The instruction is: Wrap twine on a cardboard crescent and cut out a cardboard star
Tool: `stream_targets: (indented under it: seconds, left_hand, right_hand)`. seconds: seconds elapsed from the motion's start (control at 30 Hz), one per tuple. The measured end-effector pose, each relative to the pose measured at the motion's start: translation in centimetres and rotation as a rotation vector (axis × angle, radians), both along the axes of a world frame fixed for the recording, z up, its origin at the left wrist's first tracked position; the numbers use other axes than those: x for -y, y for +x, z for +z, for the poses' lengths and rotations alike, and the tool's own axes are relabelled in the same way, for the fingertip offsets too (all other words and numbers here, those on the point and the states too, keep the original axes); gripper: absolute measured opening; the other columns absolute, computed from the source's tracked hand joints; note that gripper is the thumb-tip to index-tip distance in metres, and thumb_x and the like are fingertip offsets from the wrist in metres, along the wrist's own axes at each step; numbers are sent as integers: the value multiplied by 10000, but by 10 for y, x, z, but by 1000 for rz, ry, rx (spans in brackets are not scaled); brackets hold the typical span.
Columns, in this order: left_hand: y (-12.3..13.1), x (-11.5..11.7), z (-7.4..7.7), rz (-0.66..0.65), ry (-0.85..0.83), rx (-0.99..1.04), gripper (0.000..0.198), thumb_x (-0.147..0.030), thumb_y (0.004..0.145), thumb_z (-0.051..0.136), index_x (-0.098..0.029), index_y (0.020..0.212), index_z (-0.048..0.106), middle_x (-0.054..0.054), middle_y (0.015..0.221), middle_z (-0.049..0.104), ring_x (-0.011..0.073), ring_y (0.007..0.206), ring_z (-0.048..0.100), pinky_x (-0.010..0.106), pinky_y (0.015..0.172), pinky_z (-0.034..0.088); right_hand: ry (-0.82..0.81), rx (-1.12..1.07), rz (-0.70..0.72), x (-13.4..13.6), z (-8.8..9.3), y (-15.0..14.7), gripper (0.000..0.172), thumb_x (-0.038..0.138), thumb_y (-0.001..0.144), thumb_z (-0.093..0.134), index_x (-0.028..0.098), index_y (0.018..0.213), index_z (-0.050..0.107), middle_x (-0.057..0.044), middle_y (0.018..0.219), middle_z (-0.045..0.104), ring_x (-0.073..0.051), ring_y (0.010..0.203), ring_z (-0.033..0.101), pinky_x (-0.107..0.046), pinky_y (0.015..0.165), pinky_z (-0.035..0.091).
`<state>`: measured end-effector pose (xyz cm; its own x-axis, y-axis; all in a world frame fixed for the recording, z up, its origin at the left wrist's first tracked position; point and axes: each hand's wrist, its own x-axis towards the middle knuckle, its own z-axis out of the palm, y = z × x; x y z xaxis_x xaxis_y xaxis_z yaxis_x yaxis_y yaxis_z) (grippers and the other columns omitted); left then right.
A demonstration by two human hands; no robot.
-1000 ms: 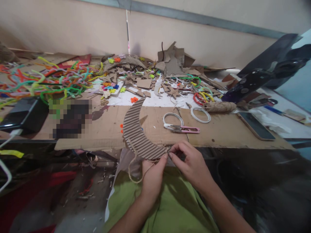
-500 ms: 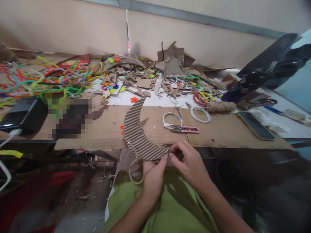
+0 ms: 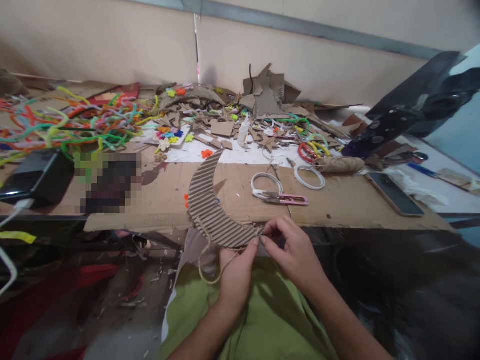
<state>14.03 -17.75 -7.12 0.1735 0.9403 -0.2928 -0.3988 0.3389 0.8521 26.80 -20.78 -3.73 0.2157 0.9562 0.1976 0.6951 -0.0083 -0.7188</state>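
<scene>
Principal item: one crescent of brown corrugated cardboard (image 3: 206, 210), ribbed face up, held over the near edge of a brown cardboard-covered table (image 3: 352, 210); one horn points far, the other right, toward the hands. Whether it rests on the table cannot be told.

Attached or trailing: one loop of tan jute twine (image 3: 200, 265), hanging slack on the near side and running behind the left hand (image 3: 238, 270).

Grip, left: clasping the crescent near its right horn, thumb uppermost.
Grip, right: the right hand (image 3: 288, 245) has thumb and forefinger pinched at that horn; whether on card or twine is too small to tell.

Adjacent: orange flower-like pieces (image 3: 186, 197), partly hidden left of the crescent; pink-handled metal snips (image 3: 294, 200), right; tan ball of twine (image 3: 339, 165), farther right.

Risks, as judged: the narrow horn may crease or its ribs flatten if pinched hard. The slack loop could catch on the left hand and drag the twine out of place. A loosened left grip might let the crescent swing and knock the orange pieces.
</scene>
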Motion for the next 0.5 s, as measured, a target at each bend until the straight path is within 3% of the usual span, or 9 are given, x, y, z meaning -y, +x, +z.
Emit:
stream_targets:
  seconds: [0.5]
  left_hand:
    - [3, 5, -12, 25, 23, -69, 268, -281, 773, 791, -181, 1022, 787, 103, 1109, 806, 268, 1062, 745, 419, 1045, 530]
  right_hand:
    - [-16, -6, -28, -1, -4, -4, 63, 154, 844, 557, 216, 839, 561, -9, 832, 549, -186, 739, 522, -295, 636, 390]
